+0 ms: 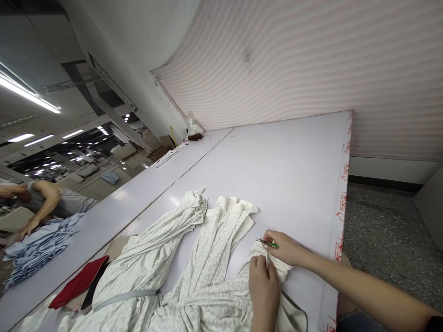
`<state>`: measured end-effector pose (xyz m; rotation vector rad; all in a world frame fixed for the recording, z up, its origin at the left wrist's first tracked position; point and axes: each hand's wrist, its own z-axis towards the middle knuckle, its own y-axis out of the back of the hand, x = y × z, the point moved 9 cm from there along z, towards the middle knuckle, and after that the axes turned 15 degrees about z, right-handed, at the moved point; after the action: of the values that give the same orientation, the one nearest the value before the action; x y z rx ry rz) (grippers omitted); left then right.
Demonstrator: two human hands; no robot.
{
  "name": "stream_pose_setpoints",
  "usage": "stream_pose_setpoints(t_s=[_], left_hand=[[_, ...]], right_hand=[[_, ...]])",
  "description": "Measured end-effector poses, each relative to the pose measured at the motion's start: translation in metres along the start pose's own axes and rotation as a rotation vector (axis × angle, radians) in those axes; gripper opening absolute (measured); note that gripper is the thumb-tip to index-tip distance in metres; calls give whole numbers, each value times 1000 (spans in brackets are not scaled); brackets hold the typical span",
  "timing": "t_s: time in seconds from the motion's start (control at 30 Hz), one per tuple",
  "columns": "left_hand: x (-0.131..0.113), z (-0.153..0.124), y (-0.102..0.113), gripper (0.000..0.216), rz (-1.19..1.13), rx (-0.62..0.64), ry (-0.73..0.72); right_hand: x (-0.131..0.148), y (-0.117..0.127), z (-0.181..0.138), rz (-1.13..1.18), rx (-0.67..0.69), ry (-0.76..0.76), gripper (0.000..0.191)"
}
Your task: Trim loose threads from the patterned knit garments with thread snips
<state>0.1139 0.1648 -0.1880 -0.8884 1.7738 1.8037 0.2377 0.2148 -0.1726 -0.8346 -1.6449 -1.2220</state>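
Observation:
My left hand point(263, 285) pinches the end of a white cloth piece point(221, 295) with a pale grey-green print near the table's right side. Just beyond it, my right hand point(284, 249) is closed on small thread snips point(272, 245) with a green handle, their pointed metal blades facing left over the cloth end. Which part of the cloth lies between my left fingers is hidden. To the left are a gathered strip of the same cloth point(216, 230) and a larger bundle point(138, 263), with a grey band point(126, 295) around it.
A long white table point(284, 161) reaches to a striped sheet point(294, 60) behind it; its right edge carries red-printed tape. Red cloth point(81, 281) lies at left. Across the table another person's hand point(29, 228) rests on blue folded cloth point(44, 249). A plastic bag point(194, 127) sits far back.

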Motion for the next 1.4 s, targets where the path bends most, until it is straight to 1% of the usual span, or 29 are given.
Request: stream_pose_setpoints(t_s=[0.03, 0.1, 0.17, 0.23, 0.33, 0.37, 0.43, 0.5, 0.57, 0.63, 0.67, 0.73, 0.77, 0.8, 0.83, 0.87, 0.9, 0.97, 1.0, 1.07, 1.13, 1.2, 1.3, 1.37, 1.4], left_hand=[[5, -3, 4, 15, -69, 7, 4], [20, -8, 11, 25, -237, 35, 48], [37, -14, 15, 35, -424, 69, 146], [50, -19, 18, 38, -559, 83, 239], [54, -26, 17, 45, -704, 95, 317], [52, -28, 16, 48, -738, 96, 327], [47, -29, 15, 46, -778, 92, 326], [43, -29, 15, 44, -769, 86, 299], [41, -29, 15, 45, -725, 88, 266], [41, -29, 20, 45, -594, 66, 208], [40, -29, 27, 42, -489, 15, 151], [32, -30, 48, 37, -281, -152, -10], [27, -32, 56, 36, -216, -220, -80], [24, -32, 59, 35, -194, -246, -124], [22, -30, 58, 32, -206, -221, -134], [22, -26, 53, 29, -226, -153, -117], [21, -22, 45, 25, -226, -66, -85], [15, -13, 28, 16, -138, 115, -16], [11, -10, 19, 18, -76, 192, 8], [2, -3, 5, 37, -18, 296, 50], [-7, 2, -5, 45, -69, 315, 70], [-10, 5, -9, 41, -138, 275, 77], [-6, 0, -10, 33, -183, 241, 76], [2, -7, -10, 30, -313, 268, 121], [7, -12, -10, 31, -421, 294, 167]], right_hand=[[3, 1, -3, 3, -17, 21, 22], [9, 2, -8, 0, -35, 57, 27], [13, -2, -13, -4, -21, 85, 31], [17, -7, -18, 3, 17, 100, 28], [25, -14, -29, 35, 84, 113, 21], [29, -15, -32, 41, 106, 124, 22], [38, -19, -38, 19, 135, 162, 24], [45, -23, -41, -25, 143, 198, 22], [45, -25, -41, -17, 135, 201, 18], [40, -21, -39, 50, 112, 180, 19], [35, -16, -38, 86, 88, 164, 19], [19, 0, -36, 118, 10, 109, 16], [8, 10, -35, 112, -42, 68, 16], [-3, 21, -34, 98, -96, 22, 16], [-14, 30, -32, 84, -142, -21, 17], [-24, 38, -31, 74, -175, -55, 17], [-32, 42, -28, 73, -190, -77, 18], [-40, 42, -22, 105, -174, -93, 16], [-40, 39, -20, 133, -153, -92, 14], [-35, 31, -18, 211, -113, -69, 12], [-24, 23, -22, 303, -78, -25, 11], [-13, 16, -29, 387, -43, 13, 11], [-3, 10, -38, 493, -17, 61, 8], [2, 12, -39, 472, -49, 105, 9], [5, 14, -39, 414, -73, 128, 12]])
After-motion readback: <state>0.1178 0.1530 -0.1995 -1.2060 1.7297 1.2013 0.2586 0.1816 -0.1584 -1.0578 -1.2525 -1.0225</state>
